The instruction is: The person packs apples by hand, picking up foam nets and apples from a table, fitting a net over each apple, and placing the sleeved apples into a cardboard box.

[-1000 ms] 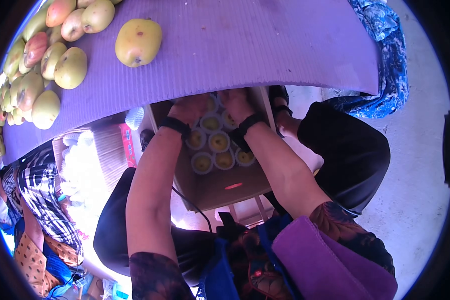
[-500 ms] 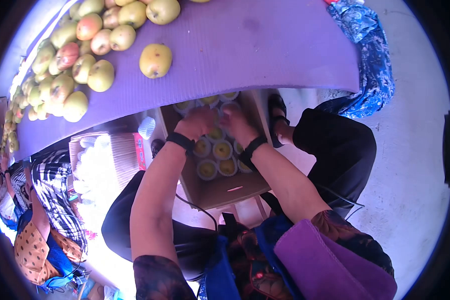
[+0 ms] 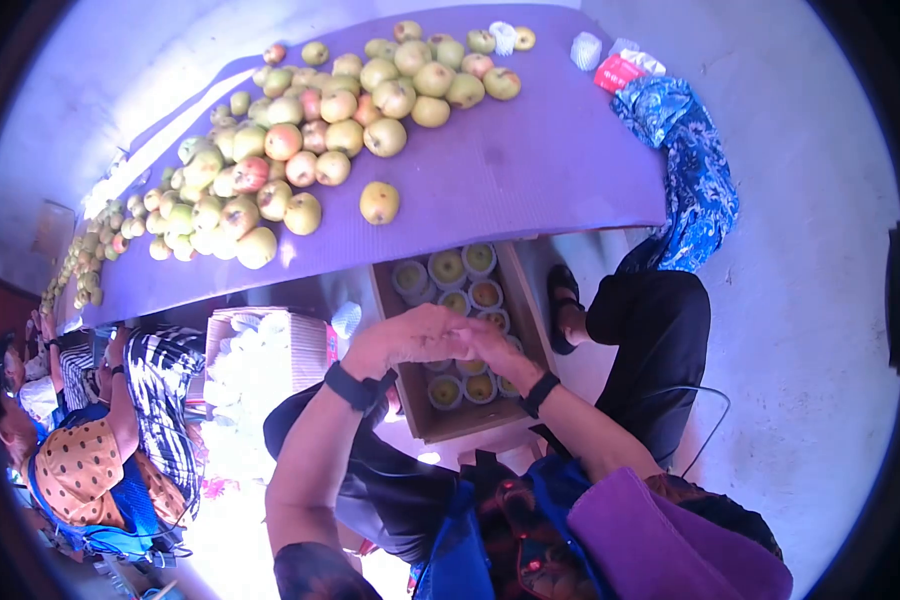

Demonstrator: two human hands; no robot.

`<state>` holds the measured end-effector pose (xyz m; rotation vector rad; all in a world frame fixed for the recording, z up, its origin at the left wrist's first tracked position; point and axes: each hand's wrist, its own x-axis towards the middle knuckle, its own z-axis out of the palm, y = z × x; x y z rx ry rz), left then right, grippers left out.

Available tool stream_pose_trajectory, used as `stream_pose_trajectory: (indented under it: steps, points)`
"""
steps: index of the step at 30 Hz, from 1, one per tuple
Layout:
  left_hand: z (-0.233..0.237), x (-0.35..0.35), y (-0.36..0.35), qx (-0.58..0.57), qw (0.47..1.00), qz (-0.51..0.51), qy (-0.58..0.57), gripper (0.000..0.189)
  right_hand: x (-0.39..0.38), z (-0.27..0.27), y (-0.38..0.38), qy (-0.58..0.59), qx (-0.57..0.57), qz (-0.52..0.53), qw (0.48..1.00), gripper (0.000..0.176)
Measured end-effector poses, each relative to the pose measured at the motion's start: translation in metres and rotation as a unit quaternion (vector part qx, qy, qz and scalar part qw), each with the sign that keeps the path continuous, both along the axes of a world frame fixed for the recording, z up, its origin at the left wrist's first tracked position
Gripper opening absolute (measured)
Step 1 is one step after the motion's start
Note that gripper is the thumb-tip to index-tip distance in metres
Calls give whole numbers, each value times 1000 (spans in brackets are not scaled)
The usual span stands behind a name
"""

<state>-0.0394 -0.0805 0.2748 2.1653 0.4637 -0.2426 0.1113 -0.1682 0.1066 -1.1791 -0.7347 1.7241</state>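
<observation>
Below the table edge stands an open cardboard box (image 3: 432, 425) with several apples, each in a white foam net. My left hand (image 3: 415, 336) and my right hand (image 3: 488, 343) meet above the middle of this box, fingers touching or overlapping. Whether anything is between them cannot be made out. Beneath the hands, an apple in its net (image 3: 444, 391) lies near the box's front end. Many loose green, yellow and reddish apples (image 3: 282, 141) are heaped on the purple tabletop (image 3: 530, 150). One yellow apple (image 3: 379, 202) lies apart, near the table's front edge.
Left of my knees is a carton (image 3: 305, 352) filled with white foam nets (image 3: 255, 360). A blue patterned cloth (image 3: 697, 170) hangs off the table's right end beside a red and white packet (image 3: 620, 72). Co-workers sit at the far left, one in a dotted orange top (image 3: 78, 470).
The view has shifted, showing more of the table. My hands, which were lower in the box and apart, have come together above it, nearer to me.
</observation>
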Motion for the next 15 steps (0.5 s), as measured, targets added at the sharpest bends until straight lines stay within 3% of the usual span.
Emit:
stream_pose_trajectory:
  steps: [2,4,7,10,12,13,15]
  points:
    - [37,-5,-9,-52,989,38,-136,41,-4,29,-12,-62,-7,36,997,30]
    - [31,-7,-6,-71,990,45,-114,38,-9,-4,-24,-51,-52,6,997,31]
    - [56,-6,-2,-94,985,40,-138,35,-12,-11,-34,-51,-42,74,995,33]
    - [61,-9,4,-91,988,56,-111,35,-22,-7,-44,-159,-93,51,982,33]
    - [64,-16,5,-82,983,84,-139,35,-27,-10,-50,-315,-17,100,944,32]
    - [70,-19,5,-81,983,83,-142,35,-30,-26,-55,-318,-16,99,943,32]
    - [84,-28,4,-89,978,126,-141,35,-36,-58,-72,-449,73,166,875,34]
